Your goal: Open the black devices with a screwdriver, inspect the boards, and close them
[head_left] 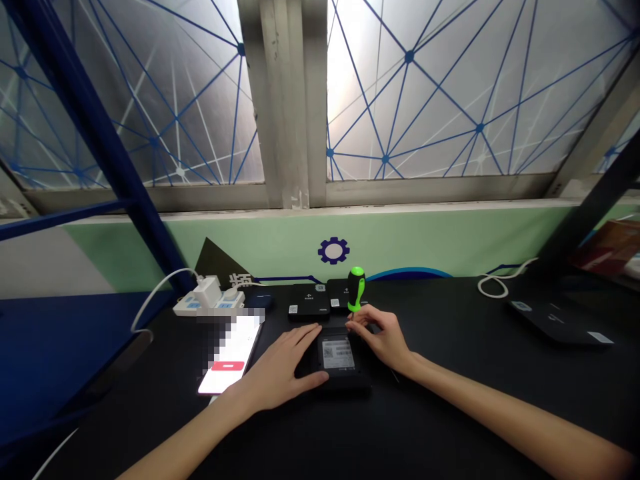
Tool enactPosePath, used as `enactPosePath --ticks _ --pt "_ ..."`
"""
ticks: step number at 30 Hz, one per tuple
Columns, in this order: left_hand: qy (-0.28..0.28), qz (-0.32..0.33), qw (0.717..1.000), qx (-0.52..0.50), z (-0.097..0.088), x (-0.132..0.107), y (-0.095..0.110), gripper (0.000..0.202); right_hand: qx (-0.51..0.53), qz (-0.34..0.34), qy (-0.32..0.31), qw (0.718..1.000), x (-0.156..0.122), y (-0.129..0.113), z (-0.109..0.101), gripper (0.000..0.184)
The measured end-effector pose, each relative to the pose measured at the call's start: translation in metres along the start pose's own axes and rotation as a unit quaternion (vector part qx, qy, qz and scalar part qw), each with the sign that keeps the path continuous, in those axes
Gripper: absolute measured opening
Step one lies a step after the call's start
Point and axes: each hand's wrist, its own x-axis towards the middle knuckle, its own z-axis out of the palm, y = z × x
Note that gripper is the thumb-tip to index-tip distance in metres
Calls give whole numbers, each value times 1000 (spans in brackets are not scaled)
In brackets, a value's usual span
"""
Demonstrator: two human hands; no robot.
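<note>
A black box-shaped device (360, 363) lies on the black table, a printed label (338, 353) on its upper face. My left hand (283, 367) rests along the device's left side, fingers stretched toward its far corner and thumb over its near left part. At the far right corner stands an upright screwdriver (357, 290) with a green and black handle. My right hand (383, 337) pinches it low down, below the handle. The screwdriver's tip is hidden behind my fingers, so I cannot tell whether it sits in a screw.
Two black boxes (309, 303) stand behind the device. To the left lie a lit phone (233, 357) and a white power strip (187, 307) with a plugged charger (207, 292). Another flat black device (557, 323) and a white cable (493, 287) are at the right.
</note>
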Motion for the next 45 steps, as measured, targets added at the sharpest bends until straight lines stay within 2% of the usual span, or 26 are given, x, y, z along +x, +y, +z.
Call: enactPosePath --ticks 4,9,13,18,22,25,26,28,29,33,40,45 --pt "-5 2 1000 0 -3 0 3 76 14 -13 38 999 -4 2 -1 13" --pt "-25 17 999 32 -8 1 8 58 54 0 50 997 -6 4 -2 13" --pt "24 8 997 75 -9 1 10 50 55 3 53 997 -3 3 -1 14" --pt "73 29 988 130 -13 2 11 37 38 3 37 999 -2 -1 -1 14" --pt "97 58 986 126 -12 1 12 31 56 10 24 998 -1 -3 -1 15" --pt "118 52 985 114 -8 1 12 27 77 20 15 997 -1 -2 -1 15" --pt "125 40 985 116 -7 1 11 28 81 23 12 996 -1 -2 -1 16" --pt "130 9 984 121 -5 2 8 44 84 25 8 996 -1 -1 -1 16" --pt "125 -4 985 122 -3 2 6 52 85 25 7 996 -1 -1 -1 16" --pt "78 -8 992 100 0 3 1 62 94 23 7 995 -1 0 -1 15" --pt "60 13 995 78 6 3 8 69 86 16 -1 996 -1 0 -1 13" --pt "34 16 997 68 0 0 8 66 48 -7 -12 999 -3 1 -1 8"
